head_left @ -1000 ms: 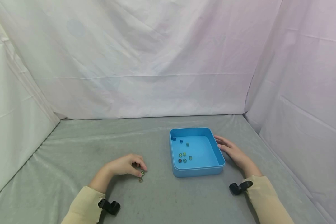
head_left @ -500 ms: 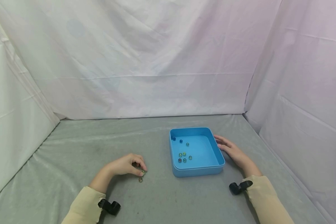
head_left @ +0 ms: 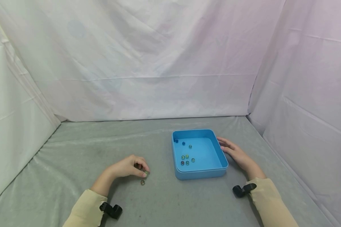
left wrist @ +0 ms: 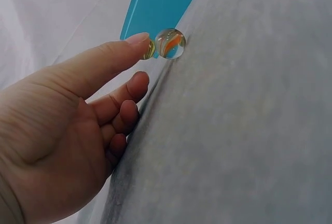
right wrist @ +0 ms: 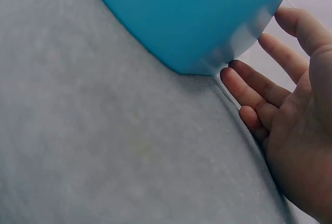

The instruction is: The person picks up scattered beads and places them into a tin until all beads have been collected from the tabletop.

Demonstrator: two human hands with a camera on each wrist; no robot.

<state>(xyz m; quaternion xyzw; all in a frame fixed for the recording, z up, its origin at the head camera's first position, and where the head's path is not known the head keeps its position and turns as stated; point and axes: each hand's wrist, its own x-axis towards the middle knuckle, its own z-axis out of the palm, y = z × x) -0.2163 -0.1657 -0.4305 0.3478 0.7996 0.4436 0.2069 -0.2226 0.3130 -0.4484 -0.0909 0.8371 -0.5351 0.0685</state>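
My left hand (head_left: 128, 167) is low over the grey cloth, left of the blue box (head_left: 201, 174), and pinches a yellow-green glass marble (left wrist: 150, 50) at the thumb tip. The index finger is mostly hidden behind the thumb in the left wrist view; the other fingers curl loosely. Just nearer to me lies a clear marble with an orange swirl (left wrist: 170, 43) on the cloth. My right hand (head_left: 240, 157) rests its loosely extended fingers (right wrist: 248, 86) against the right wall of the box, holding nothing. Inside the box are several marbles (head_left: 187, 156), mostly toward its left side.
Grey cloth (head_left: 159, 205) covers the table. White curtains (head_left: 147, 94) stand at the back and along both sides. A black wrist camera (head_left: 111, 210) sits on the left sleeve and another wrist camera (head_left: 244, 190) on the right sleeve.
My left fingertips have closed on the yellow-green marble, which has shifted slightly away from the orange-swirl one. The right hand and box look unmoved.
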